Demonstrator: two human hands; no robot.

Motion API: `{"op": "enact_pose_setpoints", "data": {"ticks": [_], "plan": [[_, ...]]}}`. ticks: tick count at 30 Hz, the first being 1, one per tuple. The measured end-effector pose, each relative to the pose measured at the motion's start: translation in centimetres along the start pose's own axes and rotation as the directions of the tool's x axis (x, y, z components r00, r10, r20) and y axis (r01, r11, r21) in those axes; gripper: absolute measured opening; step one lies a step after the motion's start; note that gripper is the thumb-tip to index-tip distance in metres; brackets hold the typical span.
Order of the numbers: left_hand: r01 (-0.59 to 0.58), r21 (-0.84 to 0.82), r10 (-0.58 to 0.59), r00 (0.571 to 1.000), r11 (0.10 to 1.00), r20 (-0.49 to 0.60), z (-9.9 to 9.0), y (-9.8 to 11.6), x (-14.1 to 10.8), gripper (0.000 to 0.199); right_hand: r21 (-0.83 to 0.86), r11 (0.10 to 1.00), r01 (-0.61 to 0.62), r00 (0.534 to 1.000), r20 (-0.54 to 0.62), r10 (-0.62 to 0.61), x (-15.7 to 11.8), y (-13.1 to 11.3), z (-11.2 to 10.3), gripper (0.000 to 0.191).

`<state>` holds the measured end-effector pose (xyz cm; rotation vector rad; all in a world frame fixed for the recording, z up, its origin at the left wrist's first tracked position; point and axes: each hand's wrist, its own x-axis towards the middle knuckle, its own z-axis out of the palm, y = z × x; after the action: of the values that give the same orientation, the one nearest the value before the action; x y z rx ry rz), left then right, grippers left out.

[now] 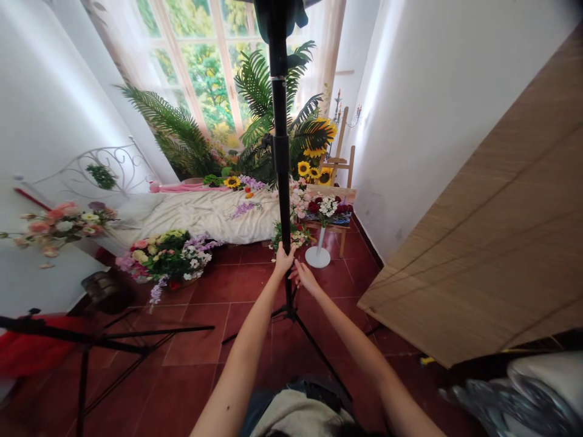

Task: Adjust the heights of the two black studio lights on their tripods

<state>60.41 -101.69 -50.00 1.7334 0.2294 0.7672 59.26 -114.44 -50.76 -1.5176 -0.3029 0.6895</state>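
Observation:
A black light stand [283, 200] rises upright straight ahead of me, its spread legs on the red tile floor. My left hand [285, 260] is wrapped around the lower part of its pole. Just below and to the right, my right hand [304, 276] is beside the same pole, fingers loosely bent and apart. Whether its fingertips touch the pole cannot be made out. A clamp collar [280, 145] with a small knob sits higher on the pole. The dark fixture at the top is cut off by the frame edge.
Behind the stand is a bed [204, 212] with flowers around it. A white round-based flower stand [317, 257] and a wooden easel [346, 152] are close on the right. Another black tripod [146, 349] spreads at left. A tan woven panel [478, 243] leans at right.

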Motion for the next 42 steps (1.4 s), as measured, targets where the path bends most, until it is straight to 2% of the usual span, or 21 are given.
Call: {"op": "enact_pose_setpoints", "data": {"ticks": [1,3,5,7,10,13,15,17,18,20,21,22,24,27,30,34,42], "plan": [[0.000,-0.006,0.000,1.000,1.000,0.000,0.0,0.1,0.0,0.029,-0.192,0.977,0.090,0.992,-0.066,-0.104,-0.2,0.0,-0.2,0.033],[0.009,-0.016,-0.009,1.000,1.000,-0.003,0.0,0.1,0.0,0.032,-0.514,0.829,0.218,0.943,-0.108,-0.315,-0.7,-0.2,-0.5,0.028],[0.023,-0.022,-0.023,1.000,1.000,-0.004,0.0,-0.1,0.0,0.033,-0.667,0.691,0.278,0.897,-0.078,-0.436,-0.9,-0.4,-0.8,0.025],[0.026,-0.023,-0.026,1.000,0.999,0.002,0.1,-0.3,0.1,0.032,-0.700,0.637,0.323,0.874,-0.038,-0.484,-0.8,-0.5,-1.1,0.020],[0.015,-0.036,-0.015,1.000,0.999,0.004,0.2,-0.5,0.1,0.027,-0.686,0.621,0.380,0.853,0.000,-0.522,-0.2,-0.6,-1.3,0.015],[0.006,-0.062,-0.007,1.000,0.998,-0.020,0.2,-0.5,0.3,0.025,-0.718,0.584,0.377,0.857,0.031,-0.515,0.7,-0.4,-1.4,0.014],[0.014,-0.064,-0.015,1.000,0.998,-0.016,0.2,-0.4,0.3,0.025,-0.702,0.616,0.358,0.870,0.010,-0.493,1.2,-0.1,-1.2,0.018],[0.029,-0.051,-0.029,1.000,0.998,0.002,0.0,-0.2,0.3,0.024,-0.568,0.756,0.326,0.901,-0.055,-0.430,1.6,0.2,-0.5,0.026],[0.034,-0.041,-0.034,0.999,0.999,0.009,0.0,-0.1,0.3,0.023,-0.438,0.851,0.290,0.925,-0.098,-0.366,1.7,0.3,-0.1,0.030],[0.044,-0.016,-0.044,0.999,0.999,0.012,-0.2,0.0,0.3,0.022,-0.071,0.981,0.179,0.972,-0.143,-0.187,1.8,0.2,1.1,0.036],[0.048,-0.006,-0.048,0.999,0.999,0.011,-0.2,0.0,0.3,0.022,0.129,0.985,0.110,0.986,-0.139,-0.092,1.8,0.1,1.6,0.036],[0.052,0.001,-0.052,0.999,0.999,0.011,-0.2,0.0,0.3,0.022,0.315,0.948,0.045,0.993,-0.117,-0.008,1.8,-0.2,2.1,0.034],[0.063,0.002,-0.063,0.998,0.998,0.008,-0.2,-0.2,0.3,0.022,0.602,0.796,-0.056,0.994,-0.041,0.102,1.6,-0.9,2.9,0.031],[0.062,-0.003,-0.062,0.998,0.998,-0.002,0.0,-0.6,0.3,0.022,0.829,0.540,-0.144,0.981,0.047,0.189,1.3,-1.9,3.3,0.032],[0.041,-0.004,-0.041,0.999,0.999,-0.010,0.0,-0.9,0.3,0.021,0.912,0.363,-0.192,0.963,0.103,0.250,1.0,-2.4,3.3,0.030],[0.049,-0.011,-0.049,0.999,0.999,-0.011,0.0,-0.8,0.3,0.022,0.956,0.198,-0.215,0.945,0.152,0.291,1.2,-2.7,3.4,0.030],[0.123,-0.068,-0.118,0.990,0.990,0.078,-0.4,-2.0,0.4,0.027,0.977,0.069,-0.202,0.922,0.166,0.349,2.6,-2.6,3.5,0.031]]}}
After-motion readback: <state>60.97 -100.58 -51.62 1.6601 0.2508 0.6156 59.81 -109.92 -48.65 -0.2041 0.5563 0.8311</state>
